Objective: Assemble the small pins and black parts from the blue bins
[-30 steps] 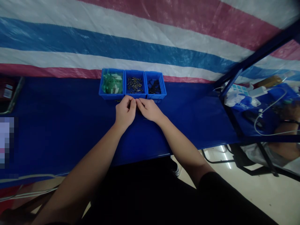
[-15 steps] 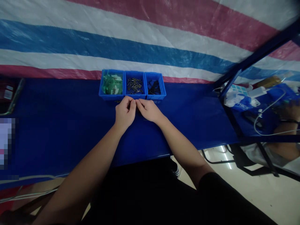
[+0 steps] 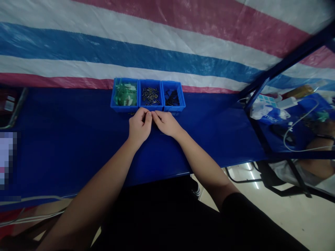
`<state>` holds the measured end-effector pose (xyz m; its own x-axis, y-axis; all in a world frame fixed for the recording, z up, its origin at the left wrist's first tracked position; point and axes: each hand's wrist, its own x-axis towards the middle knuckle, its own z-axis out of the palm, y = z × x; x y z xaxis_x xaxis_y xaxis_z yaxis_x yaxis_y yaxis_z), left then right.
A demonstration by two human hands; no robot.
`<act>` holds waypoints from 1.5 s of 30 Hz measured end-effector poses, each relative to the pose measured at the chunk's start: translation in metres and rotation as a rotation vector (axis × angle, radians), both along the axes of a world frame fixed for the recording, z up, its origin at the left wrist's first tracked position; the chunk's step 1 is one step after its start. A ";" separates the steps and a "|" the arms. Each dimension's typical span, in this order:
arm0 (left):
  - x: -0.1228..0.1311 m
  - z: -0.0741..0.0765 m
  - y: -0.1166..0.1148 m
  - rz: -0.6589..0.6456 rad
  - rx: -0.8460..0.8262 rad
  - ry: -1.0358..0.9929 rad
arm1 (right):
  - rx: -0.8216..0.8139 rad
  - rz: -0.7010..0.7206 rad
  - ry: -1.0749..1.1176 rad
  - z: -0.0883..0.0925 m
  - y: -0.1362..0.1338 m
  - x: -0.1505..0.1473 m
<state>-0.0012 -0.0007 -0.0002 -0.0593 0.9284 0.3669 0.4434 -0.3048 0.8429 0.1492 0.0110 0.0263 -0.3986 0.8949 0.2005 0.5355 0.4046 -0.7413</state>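
My left hand (image 3: 140,124) and my right hand (image 3: 166,122) meet fingertip to fingertip above the table, just in front of a row of blue bins. Both are closed in a pinch; whatever they grip, if anything, is hidden by the fingers. Directly beyond them stands the middle bin (image 3: 151,108), which contains a heap of screws (image 3: 150,94). The left bin (image 3: 112,99) carries green plastic bags (image 3: 126,94). Small dark parts (image 3: 172,98) lie in the right bin (image 3: 183,99). A small brassy piece (image 3: 131,113) shows on the table beside my left hand.
The blue table (image 3: 78,139) runs across the view against a striped tarp (image 3: 157,42). A tray (image 3: 19,108) sits at the far left. On the right, past a blue frame post (image 3: 258,92), are a plastic pack (image 3: 270,113), a white cable (image 3: 298,120) and another person's arm (image 3: 321,143).
My hands hold the same place and pose. At the far right, the other person's hand has shifted slightly and something green now shows by it.
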 end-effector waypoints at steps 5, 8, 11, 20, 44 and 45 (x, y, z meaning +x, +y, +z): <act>0.000 0.000 0.000 -0.007 0.001 0.002 | -0.004 0.005 -0.010 0.002 -0.001 0.000; 0.000 0.000 0.001 -0.006 0.000 0.005 | -0.001 0.008 -0.017 0.002 -0.001 0.000; 0.000 -0.001 0.001 0.001 -0.002 0.001 | 0.005 0.007 -0.013 0.002 -0.001 0.000; 0.000 -0.001 0.001 -0.020 -0.022 -0.006 | 0.002 0.003 0.003 0.001 -0.001 0.001; 0.000 -0.002 0.002 -0.037 -0.078 0.027 | -0.011 -0.026 -0.016 0.000 -0.001 0.000; 0.000 -0.002 0.003 -0.037 -0.080 0.026 | -0.011 -0.025 -0.018 0.000 -0.001 0.000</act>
